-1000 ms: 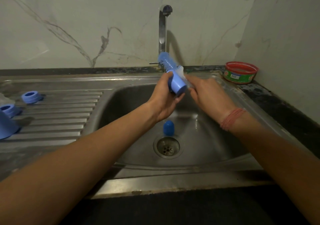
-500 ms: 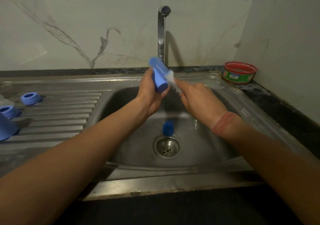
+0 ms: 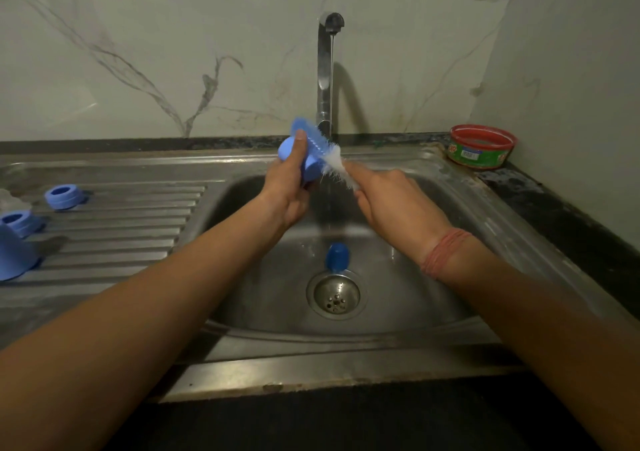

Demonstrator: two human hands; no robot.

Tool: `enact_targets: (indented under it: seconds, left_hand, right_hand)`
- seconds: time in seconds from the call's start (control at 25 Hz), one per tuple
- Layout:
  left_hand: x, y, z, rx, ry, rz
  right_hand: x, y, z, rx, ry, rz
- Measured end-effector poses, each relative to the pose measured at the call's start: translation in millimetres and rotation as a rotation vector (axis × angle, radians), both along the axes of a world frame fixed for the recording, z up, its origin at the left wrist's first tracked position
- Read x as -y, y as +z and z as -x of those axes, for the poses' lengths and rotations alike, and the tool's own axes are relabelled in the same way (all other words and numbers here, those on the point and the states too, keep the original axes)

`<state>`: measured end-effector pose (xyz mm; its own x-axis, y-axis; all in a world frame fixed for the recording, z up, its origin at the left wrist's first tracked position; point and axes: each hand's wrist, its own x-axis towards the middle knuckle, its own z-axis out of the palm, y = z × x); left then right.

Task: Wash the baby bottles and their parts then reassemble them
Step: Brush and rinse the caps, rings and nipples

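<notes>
Blue bottle (image 3: 306, 154) and white brush (image 3: 337, 166) gripped in hands

We stood in a home kitchen. A stainless steel sink (image 3: 460, 187) with a ribbed draining board (image 3: 114, 228) on its left was set into a dark stone table (image 3: 561, 215). A chrome tap (image 3: 325, 69) rose at the far side and ran water into the basin, above a round drain strainer (image 3: 333, 296). The wall (image 3: 156, 52) behind was white tile veined like marble. A red-rimmed tub (image 3: 481, 146) of cleaning paste sat in the far right corner, and blue bottle rings (image 3: 64, 196) stood drying on the ribs at the left.
</notes>
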<state>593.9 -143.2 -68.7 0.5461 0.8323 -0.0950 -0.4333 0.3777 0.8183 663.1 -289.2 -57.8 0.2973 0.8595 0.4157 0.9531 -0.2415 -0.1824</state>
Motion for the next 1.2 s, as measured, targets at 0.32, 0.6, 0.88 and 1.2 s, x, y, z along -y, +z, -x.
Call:
enact_targets:
  seconds: [0.32,0.6,0.88,1.2]
  left_hand:
    - [40,2,-14,-0.002,-0.323,0.086]
    - [11,0,-7,-0.008,-0.035,-0.011]
    - [37,-4,-15,-0.006,-0.172,-0.029]
    - [3,-6,-7,-0.014,0.018,-0.039]
  right_hand:
    - [-1,3,-23,-0.066,-0.065,-0.006]
    - [-1,-3,-3,0.026,-0.011,-0.003]
    - [1,3,-24,-0.038,-0.120,0.013]
    - [-2,-5,0,0.045,-0.016,-0.009]
